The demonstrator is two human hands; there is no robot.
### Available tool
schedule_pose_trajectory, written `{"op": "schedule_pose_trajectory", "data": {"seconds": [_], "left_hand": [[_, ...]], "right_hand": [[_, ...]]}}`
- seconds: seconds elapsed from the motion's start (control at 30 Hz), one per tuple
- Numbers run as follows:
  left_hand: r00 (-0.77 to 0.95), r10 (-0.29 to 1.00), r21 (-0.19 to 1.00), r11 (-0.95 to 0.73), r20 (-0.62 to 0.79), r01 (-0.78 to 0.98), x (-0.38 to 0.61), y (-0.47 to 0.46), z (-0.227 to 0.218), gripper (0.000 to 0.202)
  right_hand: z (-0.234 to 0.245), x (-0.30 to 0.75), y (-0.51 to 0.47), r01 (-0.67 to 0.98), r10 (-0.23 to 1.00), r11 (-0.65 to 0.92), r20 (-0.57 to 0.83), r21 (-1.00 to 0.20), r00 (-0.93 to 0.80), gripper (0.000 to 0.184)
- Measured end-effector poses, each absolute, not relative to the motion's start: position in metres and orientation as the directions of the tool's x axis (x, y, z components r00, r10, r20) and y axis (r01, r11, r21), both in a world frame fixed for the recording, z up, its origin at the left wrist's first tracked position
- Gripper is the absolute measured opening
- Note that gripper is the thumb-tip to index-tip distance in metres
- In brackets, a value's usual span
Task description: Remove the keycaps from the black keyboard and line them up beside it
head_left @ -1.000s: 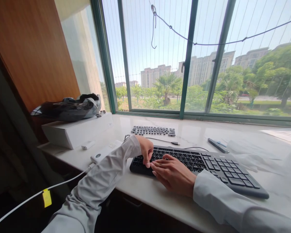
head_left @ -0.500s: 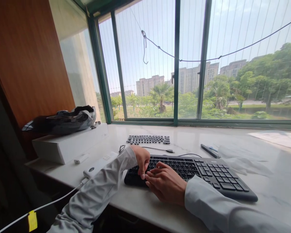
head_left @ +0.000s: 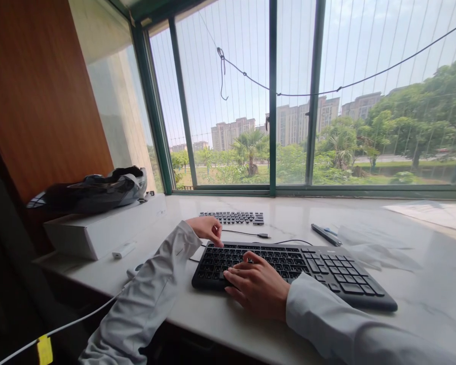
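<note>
A black keyboard point(head_left: 311, 248) lies on the countertop. Much of its main block shows bare key sockets, while the number pad on the right has its keycaps. My right hand point(head_left: 256, 284) rests over the front left part, palm down, fingers stretched out onto the keys. Above the keyboard's back left corner is my left hand point(head_left: 207, 229), its fingers curled down in a pinch; whether anything sits between the fingertips is hidden. Just behind that hand, loose keycaps point(head_left: 243, 218) are laid out in rows, partly covered by it.
A cable with a USB plug point(head_left: 264, 235) lies behind the keyboard. Farther right are a dark pen-like tool point(head_left: 327, 235) and a clear plastic bag point(head_left: 376, 248). A white box point(head_left: 106, 228) with a dark bundle on top stands at left, near a small white object point(head_left: 124, 250).
My left hand has moved up and away from my right hand, from the keyboard's front left toward the loose keycaps. My right hand stays in place on the keyboard.
</note>
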State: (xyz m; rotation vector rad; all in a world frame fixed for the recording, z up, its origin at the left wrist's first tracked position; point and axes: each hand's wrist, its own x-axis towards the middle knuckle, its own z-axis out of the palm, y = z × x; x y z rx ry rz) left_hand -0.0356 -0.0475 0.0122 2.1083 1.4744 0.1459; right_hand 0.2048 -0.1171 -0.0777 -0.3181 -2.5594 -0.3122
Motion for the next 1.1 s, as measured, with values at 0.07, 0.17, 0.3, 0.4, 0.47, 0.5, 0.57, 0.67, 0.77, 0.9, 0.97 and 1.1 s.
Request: {"op": "schedule_pose_trajectory", "data": {"seconds": [0.07,0.17,0.3,0.4,0.47,0.5,0.57,0.67,0.77,0.9,0.97,1.1], "left_hand": [[0.324,0.937,0.489,-0.222,-0.133,0.844,-0.049,-0.037,0.01,0.044],[0.054,0.999,0.304,-0.05,-0.005,0.951,-0.063,-0.026,0.001,0.039],[-0.069,0.995,0.254,0.087,-0.077,0.963,-0.067,-0.023,-0.01,0.046],[-0.071,0.987,0.257,0.107,-0.147,0.96,-0.063,-0.024,-0.011,0.05],[-0.037,0.984,0.272,0.084,-0.176,0.959,-0.059,-0.024,-0.01,0.05],[-0.019,0.984,0.281,0.07,-0.178,0.957,-0.058,-0.024,-0.01,0.05],[-0.004,0.988,0.292,0.051,-0.157,0.955,-0.056,-0.023,-0.009,0.051],[-0.008,0.989,0.296,0.051,-0.144,0.954,-0.054,-0.023,-0.01,0.053],[0.017,0.986,0.303,0.034,-0.166,0.952,-0.053,-0.024,-0.011,0.051],[0.055,0.98,0.3,0.005,-0.191,0.954,-0.05,-0.024,-0.011,0.049],[0.06,0.977,0.289,0.001,-0.203,0.957,-0.05,-0.023,-0.012,0.049],[-0.003,0.99,0.233,0.037,-0.143,0.972,-0.059,-0.015,-0.017,0.051]], "right_hand": [[-0.078,0.206,-0.117,0.29,0.161,0.944,0.543,0.16,-0.824,0.026],[-0.076,0.207,-0.118,0.296,0.158,0.939,0.547,0.173,-0.822,0.034],[-0.074,0.207,-0.122,0.335,0.202,0.925,0.514,0.18,-0.833,0.037],[-0.072,0.206,-0.125,0.382,0.255,0.907,0.488,0.179,-0.835,0.036],[-0.07,0.205,-0.124,0.396,0.272,0.9,0.474,0.183,-0.837,0.035],[-0.069,0.205,-0.124,0.395,0.275,0.9,0.462,0.186,-0.843,0.035],[-0.066,0.206,-0.12,0.376,0.267,0.908,0.433,0.187,-0.861,0.034],[-0.062,0.207,-0.113,0.338,0.245,0.923,0.4,0.181,-0.883,0.034],[-0.058,0.208,-0.107,0.313,0.221,0.931,0.39,0.189,-0.894,0.036],[-0.054,0.21,-0.104,0.275,0.171,0.933,0.388,0.232,-0.906,0.039],[-0.054,0.211,-0.104,0.258,0.141,0.929,0.392,0.264,-0.909,0.04],[-0.055,0.212,-0.103,0.211,0.073,0.918,0.38,0.335,-0.922,0.041]]}}
